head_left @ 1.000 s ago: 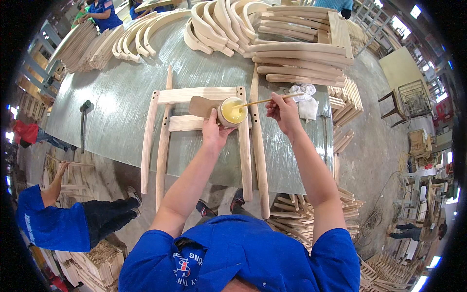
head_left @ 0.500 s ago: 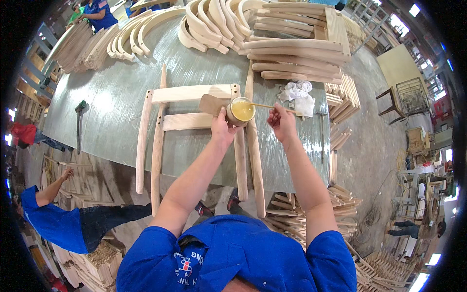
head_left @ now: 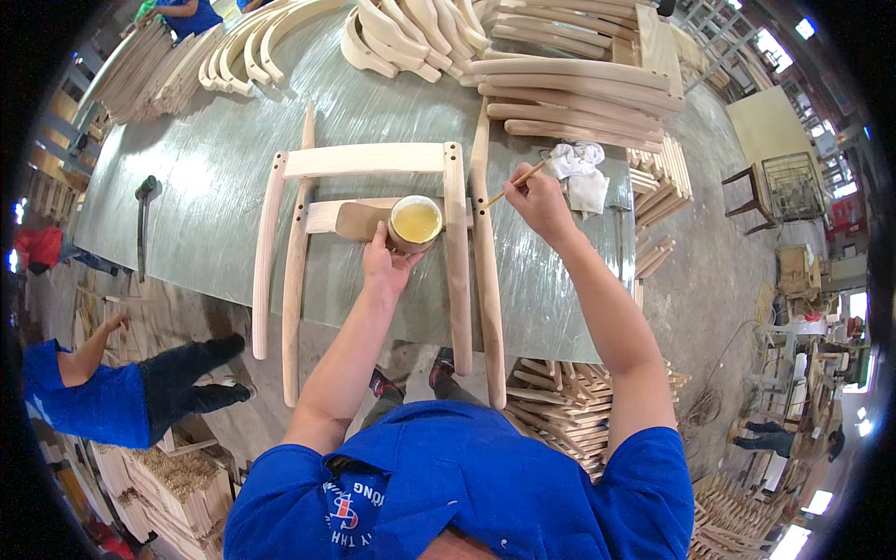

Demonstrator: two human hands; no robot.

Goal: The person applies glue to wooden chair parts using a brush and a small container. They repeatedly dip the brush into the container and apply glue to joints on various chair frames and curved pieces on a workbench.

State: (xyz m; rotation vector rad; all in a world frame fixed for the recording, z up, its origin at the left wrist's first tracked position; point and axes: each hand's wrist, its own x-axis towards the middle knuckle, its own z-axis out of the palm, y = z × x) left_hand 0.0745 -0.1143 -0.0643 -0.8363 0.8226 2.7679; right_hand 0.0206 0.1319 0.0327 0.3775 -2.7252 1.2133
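Note:
My left hand (head_left: 387, 268) is wrapped round a cup of yellow glue-like liquid (head_left: 416, 221), held above the chair frame. A flat brown wooden piece (head_left: 362, 222) sticks out beside the cup; whether my hand holds it too cannot be told. Pinched in my right hand (head_left: 539, 201) is a thin wooden stick (head_left: 511, 188). Its tip is at the dark holes in the right-hand wooden leg (head_left: 483, 252). The pale frame lies partly past the table's near edge, with an upper rail (head_left: 364, 160) and a lower rail (head_left: 322, 217) partly behind the cup.
White rags (head_left: 579, 173) lie right of my right hand. Curved wooden parts (head_left: 411, 37) and stacked slats (head_left: 579, 89) fill the table's far side. A mallet (head_left: 145, 191) rests at the left. A person in blue (head_left: 89, 392) stands left; more wooden parts (head_left: 560, 411) are stacked below the table.
The stick has come out of the cup, and its tip is now at the right leg's holes. My left hand and the cup have moved left, away from that leg.

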